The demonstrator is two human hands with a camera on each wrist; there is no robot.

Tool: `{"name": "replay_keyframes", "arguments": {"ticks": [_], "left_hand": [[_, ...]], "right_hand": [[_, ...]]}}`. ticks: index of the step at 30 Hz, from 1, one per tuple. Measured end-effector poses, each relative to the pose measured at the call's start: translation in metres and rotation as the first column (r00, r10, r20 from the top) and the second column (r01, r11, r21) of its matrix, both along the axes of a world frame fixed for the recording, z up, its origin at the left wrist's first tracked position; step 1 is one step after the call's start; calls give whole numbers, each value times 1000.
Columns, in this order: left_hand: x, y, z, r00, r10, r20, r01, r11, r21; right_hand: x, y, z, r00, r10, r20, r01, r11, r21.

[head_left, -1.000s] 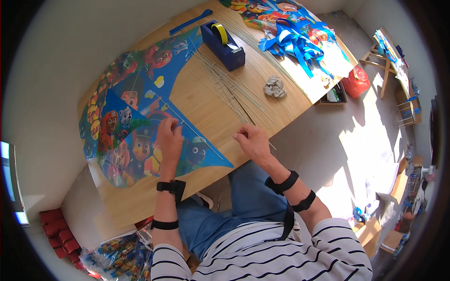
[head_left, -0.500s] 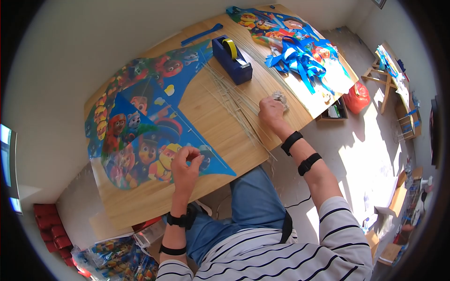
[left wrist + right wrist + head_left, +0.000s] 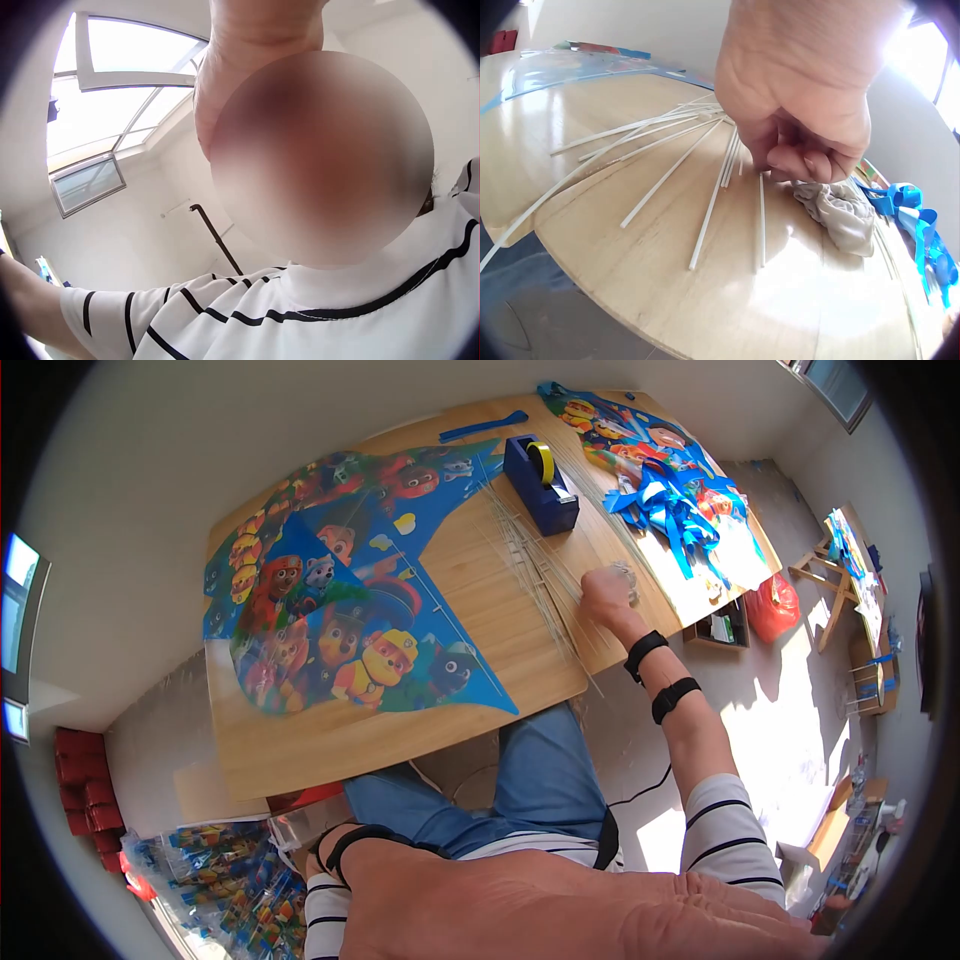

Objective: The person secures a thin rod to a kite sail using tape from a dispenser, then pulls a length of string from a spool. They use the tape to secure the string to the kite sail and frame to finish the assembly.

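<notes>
My right hand (image 3: 607,598) is on the table with its fingers curled, pinching the edge of a crumpled grey-beige cloth (image 3: 844,217). Thin white sticks (image 3: 664,176) fan out beside that hand, one with its end right by the fingertips. Raised close to the head camera, my left hand (image 3: 520,905) fills the bottom of that view. The left wrist view shows part of the left hand (image 3: 262,37) in front of a blurred area; its fingers are hidden. A blue cartoon-printed sheet (image 3: 385,650) with thin rods along it, like a kite sail, lies flat on the table.
A dark blue tape dispenser (image 3: 545,495) with yellow tape stands behind the sticks. Blue ribbons (image 3: 670,510) lie heaped over more printed sheets at the back right. A red bag (image 3: 772,608) sits on the floor beyond the table's right edge.
My left hand has risen from above the printed sheet to near the head camera. The right hand went over to the cloth and stays there. The head view has shifted.
</notes>
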State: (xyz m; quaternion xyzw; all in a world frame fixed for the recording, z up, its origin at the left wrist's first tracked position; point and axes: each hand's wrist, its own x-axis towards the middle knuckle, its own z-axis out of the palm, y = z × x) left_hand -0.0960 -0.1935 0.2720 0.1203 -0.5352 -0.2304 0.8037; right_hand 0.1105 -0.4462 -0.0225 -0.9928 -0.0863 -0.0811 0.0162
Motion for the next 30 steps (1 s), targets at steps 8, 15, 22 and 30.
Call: {"name": "replay_keyframes", "arguments": {"ticks": [8, 15, 22, 30], "left_hand": [[-16, 17, 25, 1000, 16, 18, -15, 999, -29], [-33, 31, 40, 995, 91, 43, -92, 996, 21], [22, 69, -25, 550, 835, -13, -648, 436, 624], [42, 62, -93, 578, 778, -248, -448, 556, 700]], "right_hand": [[-14, 5, 24, 1000, -1, 7, 1, 999, 34], [-61, 25, 77, 1000, 0, 16, -3, 980, 201], [-158, 57, 176, 892, 409, -194, -30, 481, 876], [-196, 77, 205, 738, 600, -308, 132, 319, 939]]}}
